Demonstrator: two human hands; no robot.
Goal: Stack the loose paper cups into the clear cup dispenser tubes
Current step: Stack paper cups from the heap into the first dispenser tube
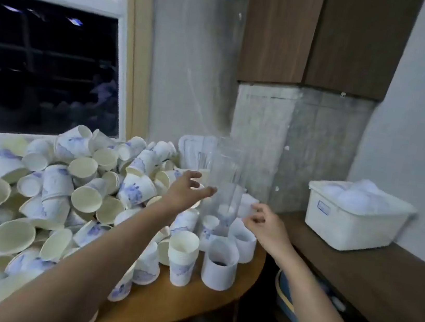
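Head view: a large heap of loose paper cups [59, 194], white with blue print, is seen covering the left and middle of a round wooden table [186, 301], below a dark window [45, 61]. Nearer the table's front edge a short nested stack of cups [182, 260] is stood upright, well apart from both hands. The left hand [187, 193] is stretched forward above the heap with fingers spread and nothing held, its fingertips reaching the left wall of a clear dispenser tube [225, 187] that is stood upright at the back of the table. Inside the tube, low down, what appears to be a cup is faintly seen, though the blur makes this uncertain. The right hand [265, 227] is held just right of the tube's base, fingers loosely curled and empty. On a brown shelf [380, 282] at the far right a white bin [353, 221] is set.
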